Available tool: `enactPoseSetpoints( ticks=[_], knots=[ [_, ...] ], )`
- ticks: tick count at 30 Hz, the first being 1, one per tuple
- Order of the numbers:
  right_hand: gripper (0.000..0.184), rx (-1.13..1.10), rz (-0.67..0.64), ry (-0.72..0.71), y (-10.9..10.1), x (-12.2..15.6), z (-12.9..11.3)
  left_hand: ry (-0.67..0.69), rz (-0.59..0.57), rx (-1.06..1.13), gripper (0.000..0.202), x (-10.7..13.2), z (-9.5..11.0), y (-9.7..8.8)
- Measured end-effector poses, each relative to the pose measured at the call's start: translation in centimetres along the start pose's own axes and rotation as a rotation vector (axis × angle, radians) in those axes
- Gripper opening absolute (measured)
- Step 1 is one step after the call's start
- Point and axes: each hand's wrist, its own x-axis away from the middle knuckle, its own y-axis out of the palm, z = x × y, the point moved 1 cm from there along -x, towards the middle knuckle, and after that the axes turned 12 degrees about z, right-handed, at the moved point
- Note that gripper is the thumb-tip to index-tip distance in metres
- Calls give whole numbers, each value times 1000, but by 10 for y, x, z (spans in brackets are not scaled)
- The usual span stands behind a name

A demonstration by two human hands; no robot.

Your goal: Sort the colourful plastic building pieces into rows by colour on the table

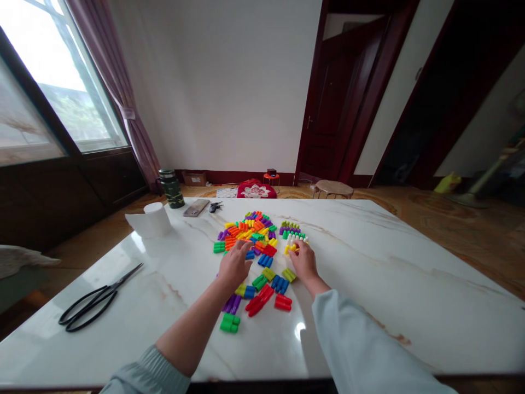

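Observation:
My left hand [235,266] reaches over the near left side of a loose pile of coloured plastic building blocks [246,232]. Its fingers are stretched out and apart, close to orange and blue blocks, and I see nothing held in them. To the right, my right hand [304,260] has its fingers closed on a yellow block [289,249]. That block lies at the near end of neat rows of blocks [290,230], coloured olive, purple, green and white. Nearer me are scattered blocks, among them red blocks [260,300], a blue block [280,284] and a green block [230,323].
Black-handled scissors [98,301] lie at the left of the white marble-patterned table [389,284]. A paper roll [156,220], a camouflage flask [171,189], a phone [196,208] and keys [215,207] are along the back left. A stool [334,189] stands beyond the far edge.

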Motion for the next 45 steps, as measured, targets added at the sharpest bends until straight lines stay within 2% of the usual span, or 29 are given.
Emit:
enactPoseSetpoints(
  ticks=[8, 15, 17, 21, 24, 33, 38, 45],
  knots=[
    [25, 48, 10, -47, -4, -2, -2, -14, -77, -46, 44, 1, -3, 3],
    [17, 133, 45, -71, -21, 2, -17, 8, -93, -31, 33, 2, -3, 3],
    [14, 188, -1, -87, -24, 5, -19, 18, -96, -21, 29, 4, -4, 5],
    [25, 304, -188, -160, -23, 14, -19, 97, -81, 42, 29, 10, -5, 12],
    [29, 335, -250, -201, -20, 18, -15, 181, -108, 99, 29, 14, -3, 16],
    [32, 268, -240, -203, -18, 20, -4, 244, -189, 61, 44, 28, 2, 23],
    [35, 242, -216, -185, -18, 19, -2, 251, -139, 56, 50, 39, -6, 31],
    [36, 178, -200, -181, -17, 19, 1, 232, -107, 79, 48, 42, -6, 31]
  ],
)
